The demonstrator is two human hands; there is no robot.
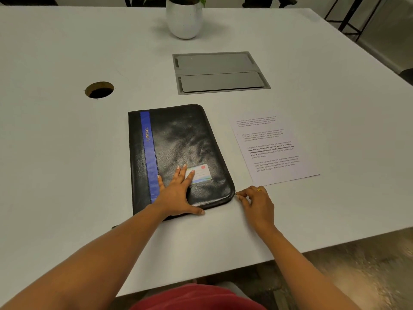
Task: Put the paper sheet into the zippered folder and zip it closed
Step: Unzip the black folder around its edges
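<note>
Black leather-look zip folder (185, 139) lies flat on white table (67, 153), cover down, long side running away from the person, near edge close to the table's front. Blue stripe (148, 153) runs lengthwise down its left part w/ gold lettering, too small to read properly. Clear pocket w/ a card (201, 174) sits on the near-right part of the cover. Left hand (176, 193) lies flat on the near half of the folder, fingers straight and spread, pressing down: little finger on the blue stripe, forefinger tip over the card, thumb along the near edge; it grasps nothing. Right hand (257, 202) is just beside the folder's near-right corner, fingers curled, thumb and forefinger pinching the small zip pull (237, 193) at that corner; gold ring (258, 189) on one finger. Can't tell how far the zip is done up along the other edges. Paper sheet (272, 151) is outside the folder, flat on the table just to its right, not touching it, printed side up w/ four short text blocks, slightly turned. Farther back: grey cable hatch (220, 72) set into the tabletop, round hole (99, 89) to the left of it, and a white plant pot (184, 19) at the far edge. Red clothing (196, 296) shows at the bottom of the view.
</note>
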